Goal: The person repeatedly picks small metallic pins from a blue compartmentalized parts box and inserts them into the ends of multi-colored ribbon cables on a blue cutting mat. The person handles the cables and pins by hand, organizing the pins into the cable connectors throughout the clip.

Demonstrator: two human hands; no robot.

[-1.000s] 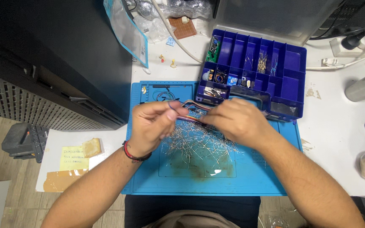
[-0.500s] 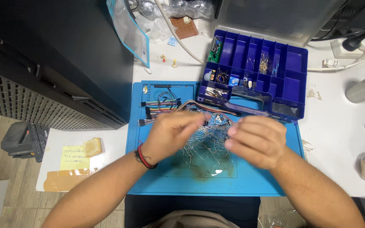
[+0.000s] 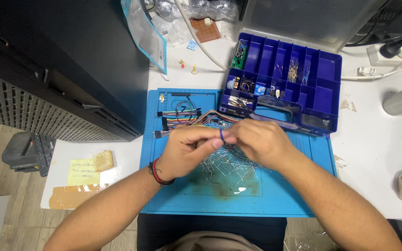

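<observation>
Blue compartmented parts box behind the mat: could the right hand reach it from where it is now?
Probably yes: the blue plastic compartmented parts box lies open just beyond the right hand, nothing between, though that hand's fingers pinch a small blue wire.

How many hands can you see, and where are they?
2. The left hand and the right hand meet fingertip to fingertip over the blue mat, pinching a small blue wire between them.

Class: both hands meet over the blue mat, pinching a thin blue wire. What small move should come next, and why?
Probably draw the thin blue wire clear of the loose pile of metal-legged parts beneath. The left hand and right hand pinch it together right above that tangle on the blue rubber work mat, so lifting away avoids snagging.
</observation>
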